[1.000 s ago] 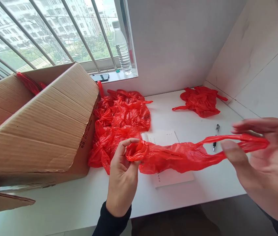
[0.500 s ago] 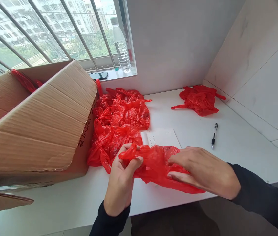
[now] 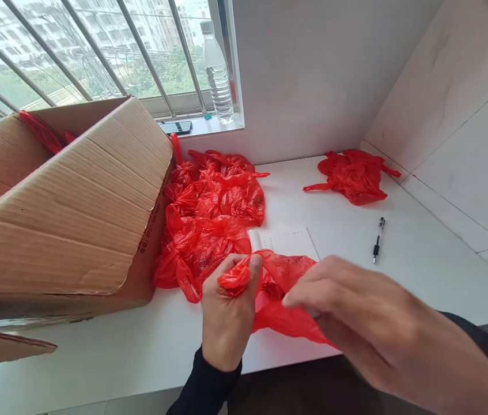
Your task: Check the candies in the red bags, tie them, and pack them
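Note:
A thin red plastic bag (image 3: 289, 323) spreads out between my hands above the table's front part. My left hand (image 3: 229, 314) is closed round its bunched end, with a crumpled tuft poking out above the fist. My right hand (image 3: 369, 311) is over the bag's right side, its fingertips by the red film. It is smeared by motion, and its thumb side is hidden, so I cannot tell whether it grips the film. Just behind the bag lies an open notebook (image 3: 290, 241) with small writing, partly covered.
Several knotted red bags (image 3: 230, 199) are heaped beside a large cardboard box (image 3: 75, 213) on the left. Another red bag (image 3: 354, 178) lies at the back right, with a pen (image 3: 378, 241) nearer. A water bottle (image 3: 218, 80) and a phone (image 3: 177, 127) are on the windowsill.
My left hand has turned upright and closed more tightly round the bag's bunched end. My right hand has come up and nearer the camera, off the bag's outer right part.

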A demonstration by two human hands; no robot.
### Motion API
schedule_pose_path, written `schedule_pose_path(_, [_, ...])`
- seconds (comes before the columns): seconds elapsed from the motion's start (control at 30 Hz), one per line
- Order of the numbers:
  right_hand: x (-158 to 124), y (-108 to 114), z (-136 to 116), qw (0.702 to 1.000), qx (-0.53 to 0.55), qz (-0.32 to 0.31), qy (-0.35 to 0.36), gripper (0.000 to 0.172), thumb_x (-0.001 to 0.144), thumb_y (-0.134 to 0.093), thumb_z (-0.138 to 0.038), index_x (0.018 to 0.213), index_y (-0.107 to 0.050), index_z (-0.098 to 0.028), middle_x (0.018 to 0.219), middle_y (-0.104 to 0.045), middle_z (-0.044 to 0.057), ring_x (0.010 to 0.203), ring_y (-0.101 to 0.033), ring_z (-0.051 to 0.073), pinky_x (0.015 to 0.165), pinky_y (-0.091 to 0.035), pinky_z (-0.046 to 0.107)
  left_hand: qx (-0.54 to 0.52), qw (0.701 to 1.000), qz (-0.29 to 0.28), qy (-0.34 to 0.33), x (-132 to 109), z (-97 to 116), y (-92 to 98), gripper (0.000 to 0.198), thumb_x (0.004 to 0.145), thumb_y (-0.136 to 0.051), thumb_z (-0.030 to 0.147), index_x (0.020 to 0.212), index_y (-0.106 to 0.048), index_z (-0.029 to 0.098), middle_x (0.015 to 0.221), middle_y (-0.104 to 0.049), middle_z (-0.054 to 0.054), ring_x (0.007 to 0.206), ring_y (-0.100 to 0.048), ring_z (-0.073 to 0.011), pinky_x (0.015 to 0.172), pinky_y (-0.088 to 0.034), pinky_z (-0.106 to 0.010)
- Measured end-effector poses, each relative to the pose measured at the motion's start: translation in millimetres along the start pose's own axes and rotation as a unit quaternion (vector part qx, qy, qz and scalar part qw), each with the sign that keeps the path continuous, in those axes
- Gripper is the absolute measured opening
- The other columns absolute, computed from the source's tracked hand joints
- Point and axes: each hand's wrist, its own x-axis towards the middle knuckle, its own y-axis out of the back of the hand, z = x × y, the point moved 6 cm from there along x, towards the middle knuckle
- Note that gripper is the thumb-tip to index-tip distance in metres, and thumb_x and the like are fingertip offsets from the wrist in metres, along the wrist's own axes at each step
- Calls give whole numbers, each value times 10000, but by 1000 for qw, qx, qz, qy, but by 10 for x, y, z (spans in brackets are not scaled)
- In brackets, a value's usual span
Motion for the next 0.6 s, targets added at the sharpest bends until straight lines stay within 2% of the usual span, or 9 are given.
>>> schedule_pose_path(0.07, [5, -348, -27, 990, -23, -142, -13, 294, 871, -455, 24, 989, -619, -191, 820, -669, 31, 707, -635, 182, 596, -457, 292, -8, 1000, -9, -9, -5, 30, -56, 404, 914, -649, 421, 632, -462, 199, 593, -377, 56, 551, -319, -92, 504, -318, -228])
schedule_pose_path(0.1, [-5, -488, 41, 976, -67, -201, -40, 283, 842, -472, 33, 950, -620, -183, 770, -662, 31, 662, -637, 190, 554, -431, 292, -16, 1000, -16, -10, -10, 34, -76, 435, 915, -646, 418, 611, -423, 202, 584, -338, 57, 541, -289, -92, 489, -298, -234])
schedule_pose_path(0.2, [-48, -657, 378, 923, -201, -300, -132, 223, 798, -538, 34, 834, -611, -174, 648, -630, 31, 574, -638, 202, 504, -357, 279, -39, 998, -49, -4, -30, 5, -118, 403, 905, -661, 364, 606, -448, 198, 598, -339, 47, 560, -287, -99, 501, -297, -239])
schedule_pose_path(0.3, [-74, -645, 601, 895, -255, -325, -170, 213, 780, -571, 36, 757, -597, -174, 604, -611, 37, 559, -642, 202, 507, -327, 275, -57, 996, -73, 0, -48, -43, -148, 335, 880, -688, 271, 617, -497, 188, 625, -361, 38, 598, -303, -104, 543, -322, -233])
schedule_pose_path(0.43, [-81, -812, 596, 906, -215, -340, -131, 163, 804, -600, -27, 783, -632, -186, 602, -622, 35, 571, -629, 192, 531, -337, 290, -82, 993, -81, 1, -41, -66, -201, 352, 858, -694, 187, 595, -461, 191, 607, -312, 49, 579, -251, -99, 536, -316, -223])
schedule_pose_path(0.53, [-88, -959, 590, 908, -206, -344, -120, 155, 836, -588, -78, 890, -667, -199, 627, -643, 31, 594, -626, 191, 552, -355, 300, -83, 993, -86, 3, -21, -83, -224, 336, 848, -701, 180, 591, -485, 189, 600, -337, 49, 578, -268, -99, 530, -318, -218])
schedule_pose_path(0.6, [-101, -989, 631, 905, -215, -344, -128, 223, 844, -580, -91, 1020, -666, -197, 641, -654, 32, 590, -624, 197, 545, -350, 303, -73, 994, -86, 5, -9, -110, -214, 267, 849, -704, 194, 624, -559, 188, 625, -424, 39, 611, -343, -106, 563, -359, -215])
